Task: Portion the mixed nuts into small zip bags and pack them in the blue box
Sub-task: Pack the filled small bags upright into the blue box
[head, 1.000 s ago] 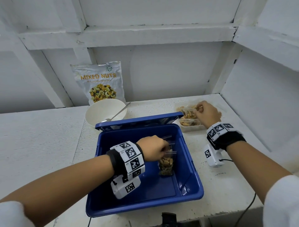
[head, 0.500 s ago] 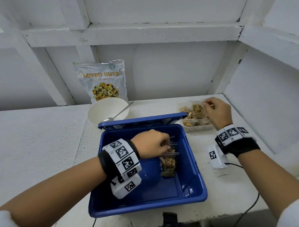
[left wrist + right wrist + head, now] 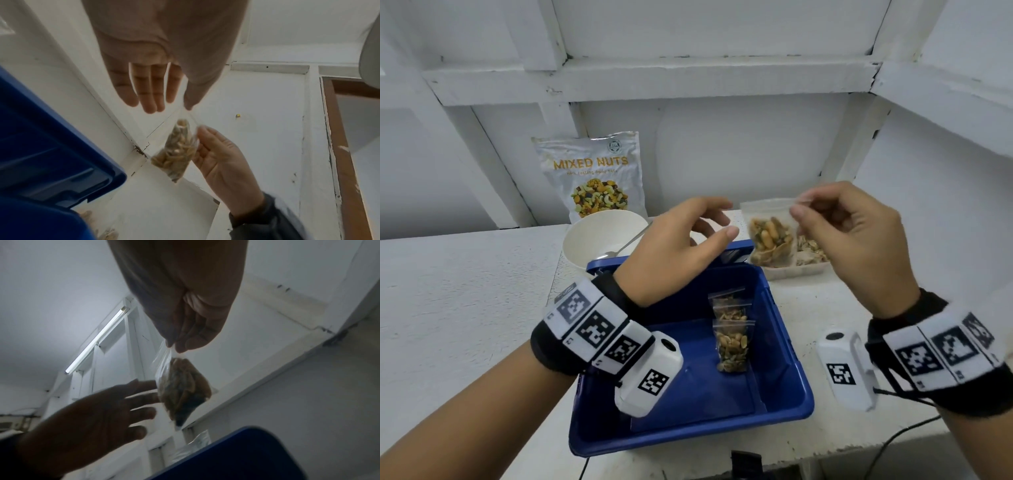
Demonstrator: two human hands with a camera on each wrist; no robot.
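Note:
My right hand (image 3: 804,209) pinches the top corner of a small zip bag of nuts (image 3: 770,240), which hangs in the air above the far right corner of the blue box (image 3: 787,407). In the right wrist view the bag (image 3: 183,391) dangles from the pinching fingertips (image 3: 174,345). My left hand (image 3: 719,226) is open, fingers spread, just left of the bag and apart from it; the left wrist view shows its straight fingers (image 3: 148,97) above the bag (image 3: 176,152). Two filled zip bags (image 3: 732,339) stand inside the box on the right.
A clear tray (image 3: 801,270) with more filled bags sits behind the box on the right. A white bowl (image 3: 599,236) with a spoon (image 3: 626,245) stands behind the box on the left, before the mixed nuts pouch (image 3: 592,174) leaning on the wall. The box lid (image 3: 736,255) stands open at the back.
My left hand has let go of the bag in the box and risen toward the right. My right hand has lifted one bag out of the tray and carried it leftward.

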